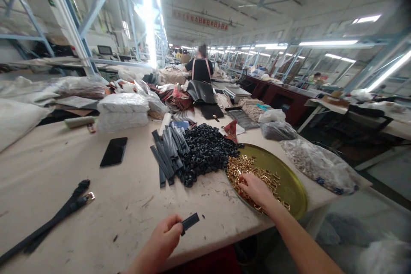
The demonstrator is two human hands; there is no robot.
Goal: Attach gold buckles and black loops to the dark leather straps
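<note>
— Pinched between thumb and fingers of the left hand (pixel 163 235) is a short dark strap piece (pixel 190 221), held just above the table (pixel 128 205) near its front edge. Its long axis is seen running up and to the right, away from the hand.

— And how is the right hand (pixel 257 189) placed?

— It is laid over the gold buckles (pixel 253 171) heaped in the round brass tray (pixel 289 180), fingers curled down into them. Whether a buckle is pinched cannot be told; the fingertips are hidden.

— Which way are the buckles found from the strap piece?

— Up and to the right, roughly in line with its free end. The right hand is much the nearer; bare table is left between the two hands.

— What is set around them?

— Just beyond the tray a heap of black loops (pixel 205 150) is piled, touching a stack of dark strap blanks (pixel 168 152). A finished strap with buckle (pixel 61 212) is laid at the left, a phone (pixel 113 151) farther back. The tray is overhanging nothing, but the table's right edge is close beside it. A person (pixel 201 68) is seen far down the table.
</note>
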